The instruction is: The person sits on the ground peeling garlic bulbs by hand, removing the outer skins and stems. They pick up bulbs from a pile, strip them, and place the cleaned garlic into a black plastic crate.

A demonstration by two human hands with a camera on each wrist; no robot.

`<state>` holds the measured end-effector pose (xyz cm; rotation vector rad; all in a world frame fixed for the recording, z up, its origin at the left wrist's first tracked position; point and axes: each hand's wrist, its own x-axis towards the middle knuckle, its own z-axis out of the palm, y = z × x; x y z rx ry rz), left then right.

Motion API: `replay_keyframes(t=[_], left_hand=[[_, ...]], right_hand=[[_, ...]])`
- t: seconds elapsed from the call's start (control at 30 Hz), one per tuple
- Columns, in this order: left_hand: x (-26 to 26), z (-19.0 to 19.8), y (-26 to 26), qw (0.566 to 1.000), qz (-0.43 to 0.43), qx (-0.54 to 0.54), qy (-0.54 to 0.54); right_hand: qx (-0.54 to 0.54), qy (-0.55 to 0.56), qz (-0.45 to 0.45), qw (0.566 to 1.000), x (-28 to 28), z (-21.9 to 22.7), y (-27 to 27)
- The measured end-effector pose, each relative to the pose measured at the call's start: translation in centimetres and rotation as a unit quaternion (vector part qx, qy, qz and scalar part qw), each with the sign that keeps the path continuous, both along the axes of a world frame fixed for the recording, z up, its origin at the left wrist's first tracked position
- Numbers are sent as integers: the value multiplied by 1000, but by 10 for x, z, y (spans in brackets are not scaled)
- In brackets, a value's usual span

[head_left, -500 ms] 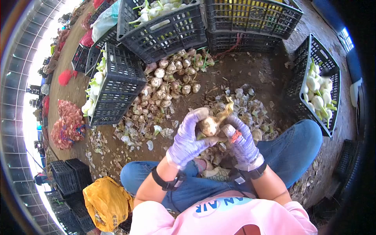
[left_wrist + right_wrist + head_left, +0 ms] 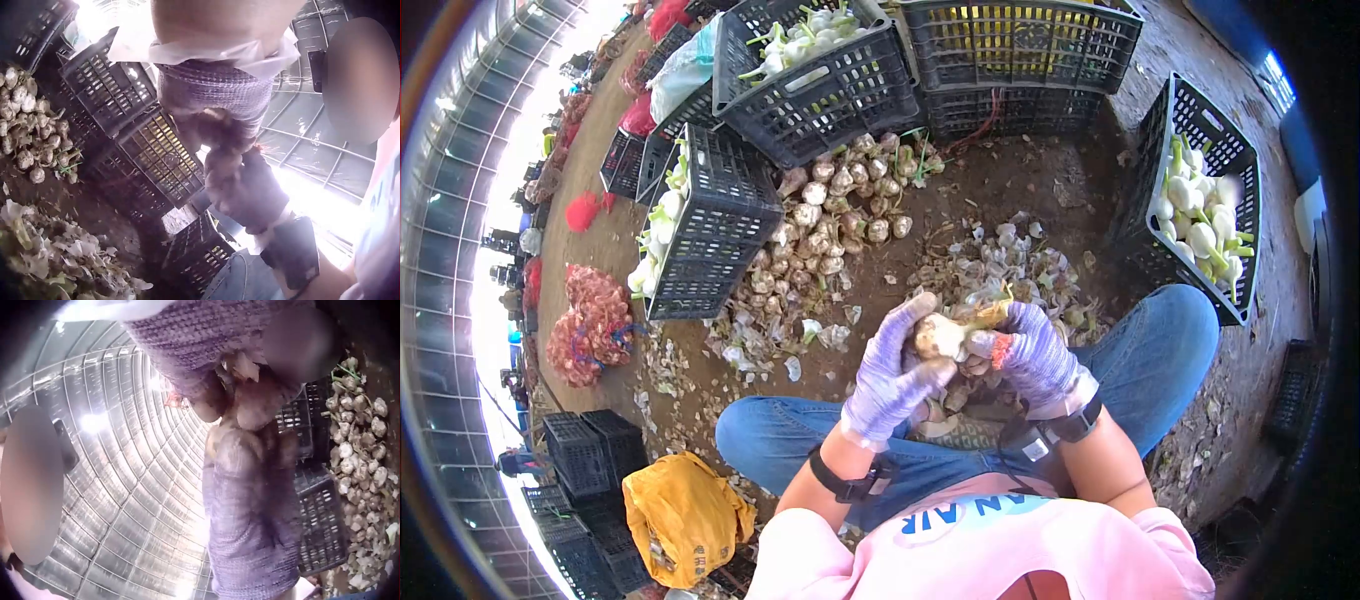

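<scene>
At the far left, a red net sack (image 2: pixel 590 325) lies on the dirt floor, with black crates (image 2: pixel 580 455) stacked below it and a crumpled yellow bag (image 2: pixel 685 520) just beside them. Next comes a tilted crate (image 2: pixel 718 235), with white garlic (image 2: pixel 662 225) showing at its open side. Right of it, a heap of brown-skinned garlic (image 2: pixel 835 215) spreads over the floor, below another crate (image 2: pixel 820 115) of white bulbs. The person sits with knees apart in blue jeans (image 2: pixel 775 440) and a pink shirt (image 2: pixel 990 545).

The left hand (image 2: pixel 887 375), in a purple glove, curls round a garlic bulb (image 2: pixel 941 338), fingers above and thumb below. The bulb sits between the two hands, over the lap side of a scatter of papery skins (image 2: pixel 1015 265), its dry stalk pointing up to the right. The right hand (image 2: pixel 1037 355), gloved alike with an orange-red patch on the thumb, has its fingers bent in and pinches the bulb at the stalk end. At the far right stands a crate (image 2: pixel 1205 125) holding white, green-stemmed garlic (image 2: pixel 1200 215).
</scene>
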<state>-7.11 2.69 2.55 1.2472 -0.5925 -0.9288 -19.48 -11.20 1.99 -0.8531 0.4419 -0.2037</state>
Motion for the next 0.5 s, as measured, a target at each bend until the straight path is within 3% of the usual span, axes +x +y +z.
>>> replay_keyframes(t=[0.03,0.07,0.13,0.17,0.2,0.27,0.3,0.33,0.4,0.43,0.47,0.5], left_hand=[[2,-5,1,996,-16,30,79],[7,-13,2,996,-16,33,80],[18,-16,-1,931,-84,70,349],[16,-14,-2,936,-57,212,274],[15,-20,-5,935,-55,215,276],[13,-36,-15,954,-32,186,235],[10,-31,-14,968,2,195,161],[3,-28,-17,967,2,195,161],[-16,-29,-24,983,87,143,-80],[-12,-29,-22,992,81,96,0],[-10,-23,-20,988,78,110,80],[-3,-19,-19,983,51,129,124]], right_hand=[[-16,6,18,1000,0,-1,-2],[-12,7,18,1000,-2,-4,-5],[-288,17,92,953,-5,-15,-11],[-357,-20,63,932,-5,-23,-9],[-354,-19,65,933,-3,-26,-6],[-160,-8,9,987,2,-32,-2],[-263,-25,-61,963,3,-48,0],[-262,-24,-61,963,2,-62,3],[-284,9,-42,958,-3,-79,10],[-120,-21,37,992,1,-33,2],[-119,-20,37,992,3,-31,4],[53,-71,16,996,5,-30,5]])
